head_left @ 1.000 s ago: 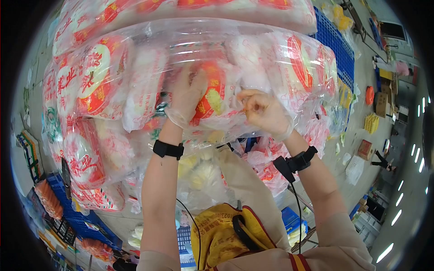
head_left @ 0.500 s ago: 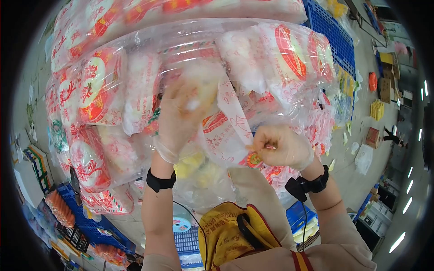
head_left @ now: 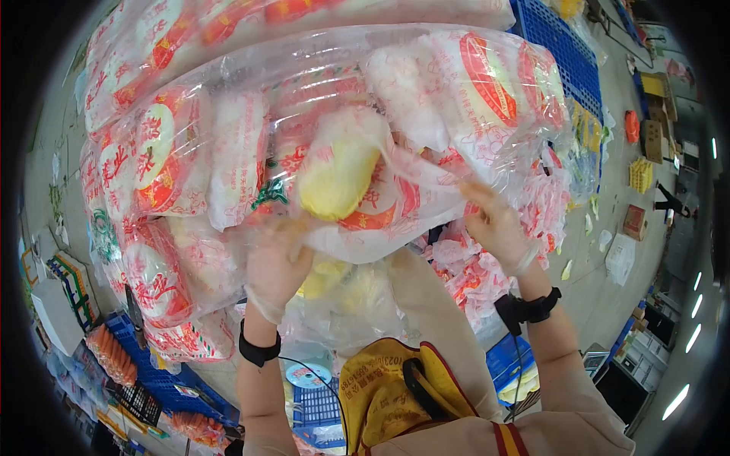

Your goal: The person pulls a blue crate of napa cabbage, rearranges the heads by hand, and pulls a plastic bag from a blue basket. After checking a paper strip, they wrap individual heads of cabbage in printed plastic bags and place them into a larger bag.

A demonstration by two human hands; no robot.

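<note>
A pale yellow napa cabbage (head_left: 340,176) lies in the middle, on a printed plastic bag (head_left: 380,237) spread over the packed pile. My left hand (head_left: 280,262), in a thin clear glove and smeared by motion, is just below the cabbage with its fingertips at the bag's left edge. Gloved likewise, my right hand (head_left: 498,232) has its fingers closed on the bag's right side, where the film stretches from the cabbage. Wrapped cabbages (head_left: 163,144) with red print fill the large clear sack around it.
A bunch of loose printed bags (head_left: 471,277) hangs at the right, near my knee. Blue crates (head_left: 559,64) stand behind the pile at right; a blue pallet (head_left: 171,372) with bagged carrots (head_left: 112,353) is at lower left. A person's legs (head_left: 671,201) show far right.
The cabbage, earlier under my left hand, now lies uncovered. My left hand has moved down toward me; the right has moved up and outward, and the bag is spread wider.
</note>
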